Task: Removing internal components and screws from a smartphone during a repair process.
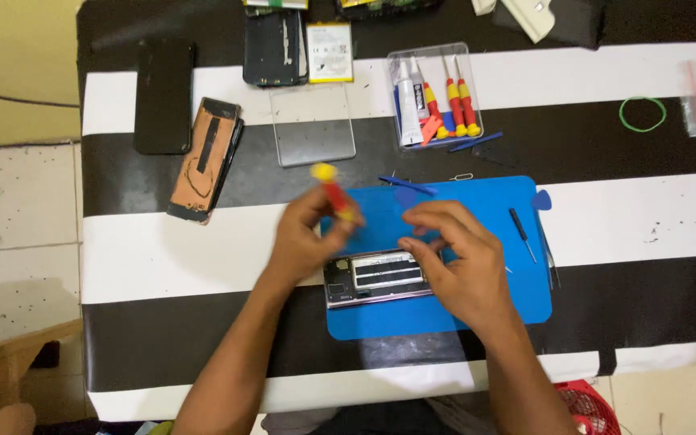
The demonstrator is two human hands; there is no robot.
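My left hand (306,235) is closed around a small red screwdriver with a yellow cap (333,192), held tilted above the left end of an opened phone (372,277). The phone lies on a blue work mat (477,201) with its insides showing. My right hand (459,262) rests over the phone's right end, fingers curled and touching its upper edge; whether it pinches anything is hidden.
A clear box of red and yellow screwdrivers and a glue tube (435,97) stands behind the mat. A phone back cover (205,159), a dark phone (163,95), a glass panel (314,125), a battery (330,51), a black screwdriver (520,228) and a green rubber band (642,113) lie around.
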